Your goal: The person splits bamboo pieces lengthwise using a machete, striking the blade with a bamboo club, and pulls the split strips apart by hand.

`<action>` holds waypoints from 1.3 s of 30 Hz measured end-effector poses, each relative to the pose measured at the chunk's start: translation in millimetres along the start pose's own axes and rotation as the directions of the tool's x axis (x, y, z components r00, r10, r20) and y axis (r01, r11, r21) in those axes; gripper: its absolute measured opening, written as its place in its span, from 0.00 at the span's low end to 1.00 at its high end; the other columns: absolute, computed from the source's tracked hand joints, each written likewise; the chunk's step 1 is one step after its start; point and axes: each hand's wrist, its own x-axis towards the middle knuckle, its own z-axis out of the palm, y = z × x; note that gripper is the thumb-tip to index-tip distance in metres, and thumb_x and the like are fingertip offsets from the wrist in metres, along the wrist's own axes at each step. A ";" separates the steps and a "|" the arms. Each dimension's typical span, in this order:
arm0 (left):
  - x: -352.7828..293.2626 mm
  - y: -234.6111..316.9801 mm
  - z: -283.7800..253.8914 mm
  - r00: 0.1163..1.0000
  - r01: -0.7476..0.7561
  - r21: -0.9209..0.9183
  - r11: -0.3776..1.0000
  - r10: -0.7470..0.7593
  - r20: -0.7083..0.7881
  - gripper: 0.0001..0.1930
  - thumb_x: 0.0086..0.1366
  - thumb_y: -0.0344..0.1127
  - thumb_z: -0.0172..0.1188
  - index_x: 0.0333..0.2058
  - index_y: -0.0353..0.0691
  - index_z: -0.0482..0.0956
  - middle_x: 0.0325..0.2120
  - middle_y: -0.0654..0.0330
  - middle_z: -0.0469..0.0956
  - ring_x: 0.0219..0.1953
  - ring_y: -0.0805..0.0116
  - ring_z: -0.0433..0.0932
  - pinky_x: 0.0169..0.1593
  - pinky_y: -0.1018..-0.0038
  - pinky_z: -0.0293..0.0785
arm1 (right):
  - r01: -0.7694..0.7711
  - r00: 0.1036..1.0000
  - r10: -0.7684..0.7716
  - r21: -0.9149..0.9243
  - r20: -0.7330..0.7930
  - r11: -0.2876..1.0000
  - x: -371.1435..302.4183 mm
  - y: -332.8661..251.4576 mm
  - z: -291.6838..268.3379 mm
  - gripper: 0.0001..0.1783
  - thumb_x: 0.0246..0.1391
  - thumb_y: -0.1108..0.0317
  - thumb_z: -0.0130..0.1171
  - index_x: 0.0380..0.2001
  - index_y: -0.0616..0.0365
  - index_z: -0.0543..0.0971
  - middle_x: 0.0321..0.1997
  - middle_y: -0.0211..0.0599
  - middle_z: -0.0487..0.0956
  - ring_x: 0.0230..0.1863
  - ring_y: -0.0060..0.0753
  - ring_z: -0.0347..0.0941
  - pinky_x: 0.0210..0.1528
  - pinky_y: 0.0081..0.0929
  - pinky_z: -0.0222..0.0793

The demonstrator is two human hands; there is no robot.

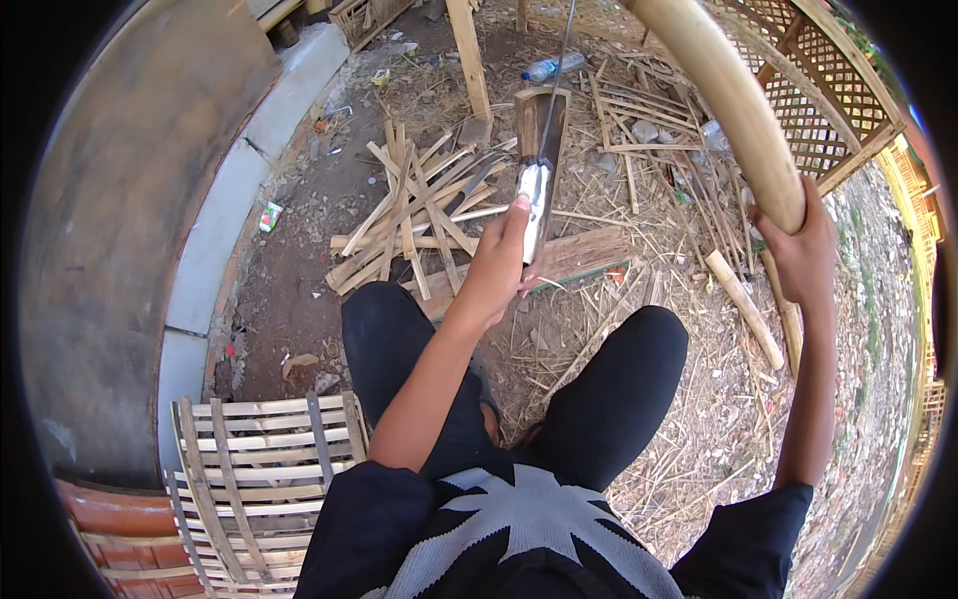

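Where the left side ends: a brown wall stands with a row of pale slabs along its foot, and a slatted rack sits at lower left, beside the body.
Right edge: a lattice panel rises beyond the pole; strewn ground stretches outside the right forearm.
Room ahead: a strip of soil separates the slabs from a pile of sticks; a plank lies just beyond the knees, with two cut bamboo pieces to its right.
Left forearm: slants forward and inward over the left thigh.
Left hand: curled round the lower end of a tool, thumb along its shiny white part.
Tool: in front of the knees, its thin dark length pointing up and away; whether it touches the brown wood behind cannot be told.
Right forearm: nearly upright, held well out from the body.
Right hand: wrapped about the pole's near end.
Pole: thick, pale, tilted, running up and leftward out of view.
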 end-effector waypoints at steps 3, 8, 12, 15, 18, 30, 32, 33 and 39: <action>4.3 7.6 -9.6 1.000 -0.021 -0.082 0.996 0.019 -0.019 0.25 0.75 0.59 0.39 0.29 0.44 0.65 0.10 0.68 0.59 0.10 0.79 0.57 0.14 0.78 0.53 | -0.018 0.989 0.029 0.074 -0.143 0.997 21.1 -19.1 -30.5 0.39 0.45 0.51 0.69 0.57 0.65 0.72 0.41 0.52 0.81 0.39 0.38 0.79 0.44 0.36 0.73; 12.8 -0.6 -13.6 0.996 -0.065 -0.063 0.996 0.068 0.049 0.29 0.73 0.65 0.38 0.37 0.41 0.68 0.10 0.70 0.57 0.10 0.81 0.52 0.15 0.80 0.49 | 0.074 0.970 0.034 0.425 -0.241 0.902 17.2 -7.1 -1.3 0.39 0.43 0.57 0.72 0.57 0.62 0.71 0.44 0.51 0.82 0.40 0.38 0.80 0.42 0.33 0.76; 11.5 15.9 -7.1 0.997 -0.007 -0.107 0.994 0.014 0.069 0.28 0.73 0.65 0.38 0.35 0.43 0.67 0.10 0.71 0.56 0.10 0.81 0.51 0.15 0.80 0.48 | 0.149 0.980 -0.155 0.053 0.126 0.987 -12.0 19.6 40.5 0.40 0.41 0.59 0.70 0.58 0.62 0.69 0.42 0.54 0.82 0.38 0.43 0.81 0.42 0.37 0.77; 8.1 13.3 -0.2 0.998 0.054 -0.111 0.992 -0.050 0.040 0.29 0.72 0.66 0.39 0.35 0.43 0.68 0.09 0.72 0.55 0.10 0.82 0.50 0.15 0.81 0.47 | 0.039 0.998 -0.035 -0.073 0.052 0.997 -3.7 16.3 9.7 0.43 0.41 0.56 0.67 0.61 0.60 0.66 0.42 0.55 0.81 0.39 0.51 0.80 0.43 0.42 0.75; 5.4 2.4 -6.2 0.998 0.050 -0.128 0.990 -0.044 0.052 0.26 0.74 0.62 0.39 0.32 0.44 0.66 0.11 0.71 0.58 0.11 0.81 0.54 0.14 0.79 0.51 | 0.040 0.989 -0.035 0.032 -0.141 0.999 14.7 5.0 -22.0 0.42 0.43 0.56 0.68 0.60 0.62 0.68 0.42 0.51 0.81 0.39 0.41 0.80 0.43 0.36 0.74; 2.4 -6.1 -3.7 0.991 0.107 -0.179 0.978 -0.090 0.101 0.26 0.74 0.62 0.40 0.30 0.44 0.64 0.11 0.69 0.59 0.10 0.81 0.54 0.14 0.79 0.51 | 0.061 0.979 -0.076 0.082 0.189 0.995 -29.5 26.0 67.0 0.43 0.39 0.55 0.68 0.58 0.65 0.69 0.42 0.58 0.80 0.40 0.49 0.80 0.44 0.43 0.75; -1.5 -10.9 -6.6 0.999 0.046 -0.072 0.996 -0.045 0.015 0.27 0.73 0.64 0.40 0.30 0.44 0.65 0.11 0.69 0.59 0.10 0.81 0.54 0.14 0.79 0.51 | -0.184 0.966 0.151 0.148 0.212 0.972 -28.6 -13.6 25.9 0.42 0.41 0.56 0.67 0.59 0.64 0.69 0.43 0.59 0.80 0.41 0.51 0.80 0.46 0.43 0.74; -4.3 -12.5 -7.9 0.999 0.046 -0.071 0.996 -0.045 0.016 0.27 0.73 0.64 0.40 0.30 0.44 0.65 0.11 0.69 0.59 0.10 0.81 0.54 0.14 0.79 0.51 | -0.003 0.998 -0.003 0.102 0.056 0.995 -22.9 -8.3 19.6 0.41 0.43 0.57 0.67 0.59 0.65 0.68 0.42 0.58 0.81 0.41 0.47 0.80 0.45 0.40 0.74; -4.0 -21.4 -5.8 0.999 0.035 -0.094 0.995 -0.031 0.035 0.27 0.73 0.64 0.38 0.31 0.44 0.65 0.10 0.69 0.59 0.10 0.80 0.54 0.14 0.79 0.51 | -0.089 0.965 0.183 0.418 -0.191 0.904 10.5 -35.4 -25.7 0.40 0.40 0.52 0.73 0.52 0.67 0.73 0.39 0.46 0.81 0.34 0.32 0.80 0.35 0.29 0.75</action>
